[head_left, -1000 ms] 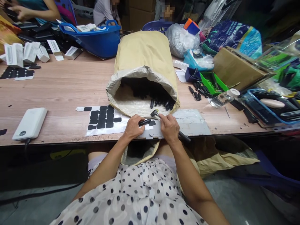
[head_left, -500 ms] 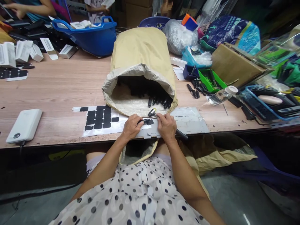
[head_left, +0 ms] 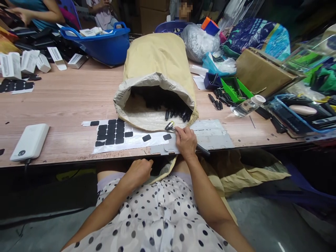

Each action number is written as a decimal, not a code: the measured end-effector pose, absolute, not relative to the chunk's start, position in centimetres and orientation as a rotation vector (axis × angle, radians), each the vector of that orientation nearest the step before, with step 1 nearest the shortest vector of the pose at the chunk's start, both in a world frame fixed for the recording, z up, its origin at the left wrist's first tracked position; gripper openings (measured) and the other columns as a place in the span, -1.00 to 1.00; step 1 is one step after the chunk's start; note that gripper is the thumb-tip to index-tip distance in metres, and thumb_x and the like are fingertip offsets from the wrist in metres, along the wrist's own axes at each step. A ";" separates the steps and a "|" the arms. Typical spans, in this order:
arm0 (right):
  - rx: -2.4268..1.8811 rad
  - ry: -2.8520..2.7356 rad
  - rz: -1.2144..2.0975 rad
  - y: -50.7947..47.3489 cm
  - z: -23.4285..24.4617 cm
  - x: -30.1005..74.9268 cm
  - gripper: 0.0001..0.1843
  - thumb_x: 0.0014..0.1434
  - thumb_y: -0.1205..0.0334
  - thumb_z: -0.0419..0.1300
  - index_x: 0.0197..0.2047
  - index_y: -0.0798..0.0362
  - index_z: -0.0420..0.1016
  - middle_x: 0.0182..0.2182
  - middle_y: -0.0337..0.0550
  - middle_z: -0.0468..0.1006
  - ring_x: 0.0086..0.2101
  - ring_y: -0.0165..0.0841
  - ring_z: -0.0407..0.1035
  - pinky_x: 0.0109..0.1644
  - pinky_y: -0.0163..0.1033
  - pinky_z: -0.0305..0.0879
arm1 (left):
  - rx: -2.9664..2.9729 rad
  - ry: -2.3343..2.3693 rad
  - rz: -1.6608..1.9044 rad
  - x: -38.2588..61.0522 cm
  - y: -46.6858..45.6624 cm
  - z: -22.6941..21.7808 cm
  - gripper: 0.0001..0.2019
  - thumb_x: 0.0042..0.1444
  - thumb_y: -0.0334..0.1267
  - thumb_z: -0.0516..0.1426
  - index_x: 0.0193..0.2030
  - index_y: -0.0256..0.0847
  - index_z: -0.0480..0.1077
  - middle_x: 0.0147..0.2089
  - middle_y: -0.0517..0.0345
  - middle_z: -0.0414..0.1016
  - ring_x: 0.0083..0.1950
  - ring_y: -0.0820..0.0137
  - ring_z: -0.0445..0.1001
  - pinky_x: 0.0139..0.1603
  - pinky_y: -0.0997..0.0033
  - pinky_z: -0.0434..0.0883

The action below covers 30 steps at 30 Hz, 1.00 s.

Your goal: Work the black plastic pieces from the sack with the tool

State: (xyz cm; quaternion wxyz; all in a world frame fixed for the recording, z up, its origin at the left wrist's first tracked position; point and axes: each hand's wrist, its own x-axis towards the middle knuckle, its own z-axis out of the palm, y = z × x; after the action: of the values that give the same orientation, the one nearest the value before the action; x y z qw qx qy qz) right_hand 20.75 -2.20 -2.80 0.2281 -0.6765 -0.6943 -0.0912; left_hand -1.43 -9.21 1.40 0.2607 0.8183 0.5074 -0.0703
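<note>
My right hand [head_left: 186, 142] rests at the table's front edge, wrapped around a small hammer [head_left: 170, 126]; its metal head lies before the sack mouth and its dark handle end sticks out to the right. My left hand [head_left: 139, 171] is curled closed below the table edge, over the mouth of a second sack [head_left: 168, 168] at my lap. Its fingertips are turned away, so what it holds, if anything, is hidden. On the table a tan sack [head_left: 157, 52] lies with its mouth towards me, small black cylindrical parts [head_left: 181, 113] inside. Black rounded pads [head_left: 115, 131] stick to a white sheet [head_left: 136, 141].
A white power bank [head_left: 30, 141] with a cable lies at left. Behind it are small white boxes [head_left: 30, 61] and a blue basin [head_left: 105, 45]. At right stand a clear bottle [head_left: 248, 106], a green tray [head_left: 236, 89] and a blue-rimmed basket [head_left: 301, 112]. Co-workers sit across the table.
My left hand has pulled back from the sheet, down below the table edge to the lap sack. The black part it held on the table is out of sight. My right hand stays on the hammer.
</note>
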 end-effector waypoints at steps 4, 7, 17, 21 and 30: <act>-1.868 -1.906 -0.258 -2.2 -2.8 20.7 -0.67 0.31 0.29 0.08 0.04 -0.09 0.59 -0.27 -0.08 0.39 -0.25 -0.23 0.16 -0.18 -0.20 0.08 | 2.215 1.417 -0.405 -0.3 -9.1 0.1 -0.62 0.06 -0.55 -0.03 -0.14 -0.22 0.55 -0.29 -0.05 0.62 -0.27 0.13 0.60 -0.30 0.28 0.39; -1.862 -1.899 -0.268 -2.2 -2.7 20.6 -0.68 0.31 0.29 0.08 0.03 -0.09 0.59 -0.27 -0.08 0.40 -0.25 -0.23 0.16 -0.18 -0.20 0.07 | 2.171 1.349 -0.484 0.0 -8.6 1.3 -0.68 0.12 -0.46 0.01 -0.13 -0.23 0.56 -0.21 -0.12 0.65 -0.19 0.06 0.61 -0.26 0.24 0.41; -1.832 -1.886 -0.276 -2.3 -2.9 20.6 -0.69 0.33 0.26 0.09 0.03 -0.09 0.60 -0.28 -0.09 0.41 -0.26 -0.24 0.17 -0.19 -0.20 0.06 | 2.006 1.500 0.608 4.0 1.4 5.9 -0.74 0.27 -0.24 -0.01 -0.34 -0.17 0.46 -0.38 0.13 0.52 -0.32 0.33 0.46 -0.26 0.37 0.34; -1.832 -1.885 -0.252 -2.3 -2.8 20.5 -0.69 0.33 0.26 0.09 0.03 -0.09 0.60 -0.28 -0.09 0.41 -0.26 -0.25 0.18 -0.19 -0.20 0.08 | 1.880 1.814 0.797 6.9 7.1 2.5 -0.89 0.15 -0.19 0.17 -0.32 -0.17 0.46 -0.22 0.04 0.53 -0.19 0.24 0.49 -0.19 0.30 0.39; -1.851 -1.867 -0.194 -2.4 -2.5 20.4 -0.68 0.32 0.27 0.09 0.03 -0.09 0.59 -0.26 -0.08 0.41 -0.23 -0.23 0.18 -0.17 -0.19 0.10 | 1.915 1.730 0.827 4.5 6.3 1.3 -0.95 0.04 -0.33 0.22 -0.33 -0.12 0.46 -0.24 0.13 0.51 -0.18 0.25 0.48 -0.22 0.31 0.40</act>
State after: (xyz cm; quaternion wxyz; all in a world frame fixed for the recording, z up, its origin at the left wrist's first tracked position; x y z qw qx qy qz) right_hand 20.36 -2.41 -2.48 0.2502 -0.6798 -0.6857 -0.0711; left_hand 4.48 6.31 1.32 0.2143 0.6901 0.6236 0.2981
